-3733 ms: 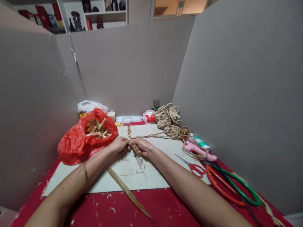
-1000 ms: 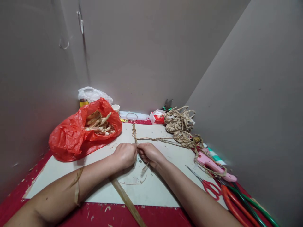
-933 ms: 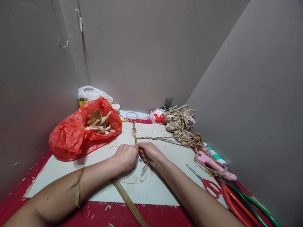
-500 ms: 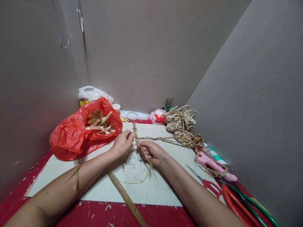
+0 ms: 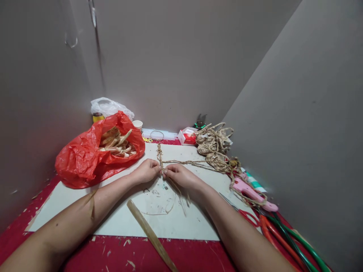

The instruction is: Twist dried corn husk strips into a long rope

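Between my hands lies a knotted tan fibre cord [image 5: 159,153], its far end pointing away from me over the white board [image 5: 113,223]. My left hand [image 5: 149,170] pinches the cord's near end from the left. Close beside it, my right hand [image 5: 178,175] is closed on the same end, and loose strands [image 5: 179,190] trail below its fingers. A twisted rope [image 5: 187,162] runs from the cord to the right, toward coiled rope bundles [image 5: 217,141]. A flat brownish strip [image 5: 147,228] lies in front of my hands, across the board's near edge.
At left a red plastic bag [image 5: 79,162] holds dried husks [image 5: 116,141]. Right of the board are a pink glue gun [image 5: 252,194], red-handled scissors [image 5: 249,217] and red and green handles [image 5: 303,238]. A white cup [image 5: 137,124] and a red-and-white box [image 5: 187,136] stand behind.
My hands have come closer together at the cord's near end; the left has moved down slightly. The whole view has shifted a little.
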### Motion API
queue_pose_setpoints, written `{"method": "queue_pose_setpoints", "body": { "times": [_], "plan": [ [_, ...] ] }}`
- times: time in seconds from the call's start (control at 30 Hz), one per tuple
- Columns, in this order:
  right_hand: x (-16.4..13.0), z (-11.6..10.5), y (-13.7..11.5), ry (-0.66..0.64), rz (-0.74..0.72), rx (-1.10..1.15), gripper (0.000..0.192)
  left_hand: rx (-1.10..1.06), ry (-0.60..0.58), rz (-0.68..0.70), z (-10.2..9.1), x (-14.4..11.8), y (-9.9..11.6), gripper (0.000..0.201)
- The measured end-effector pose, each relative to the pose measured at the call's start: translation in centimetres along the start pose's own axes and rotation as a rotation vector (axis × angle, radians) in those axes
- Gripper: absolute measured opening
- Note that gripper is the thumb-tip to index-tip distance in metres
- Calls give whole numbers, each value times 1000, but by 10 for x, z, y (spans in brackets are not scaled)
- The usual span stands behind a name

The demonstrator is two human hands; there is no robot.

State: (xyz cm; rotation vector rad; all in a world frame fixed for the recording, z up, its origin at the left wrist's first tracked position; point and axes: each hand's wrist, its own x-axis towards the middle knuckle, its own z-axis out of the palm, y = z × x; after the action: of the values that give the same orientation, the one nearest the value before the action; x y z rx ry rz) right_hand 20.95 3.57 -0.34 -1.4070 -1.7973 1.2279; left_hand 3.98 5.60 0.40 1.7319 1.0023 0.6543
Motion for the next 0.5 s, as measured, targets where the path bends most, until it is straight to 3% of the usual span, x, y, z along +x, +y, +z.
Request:
{"method": "queue_pose_setpoints", "body": {
  "times": [0.13, 0.27, 0.4, 0.5],
  "plan": [
    [-4, 4, -6, 96, -107, -346, 20, -59, -16, -131, 2, -3, 0, 19],
    [-12, 7, -14, 184, -105, -571, 21, -147, -32, -211, 4, -5, 3, 20],
    [-18, 2, -21, 189, -52, -647, 23, -173, -2, -211, 6, -3, 2, 19],
    [-20, 4, -25, 169, -77, -564, 25, -185, 21, -207, 7, -2, -2, 17]
  ]
}}
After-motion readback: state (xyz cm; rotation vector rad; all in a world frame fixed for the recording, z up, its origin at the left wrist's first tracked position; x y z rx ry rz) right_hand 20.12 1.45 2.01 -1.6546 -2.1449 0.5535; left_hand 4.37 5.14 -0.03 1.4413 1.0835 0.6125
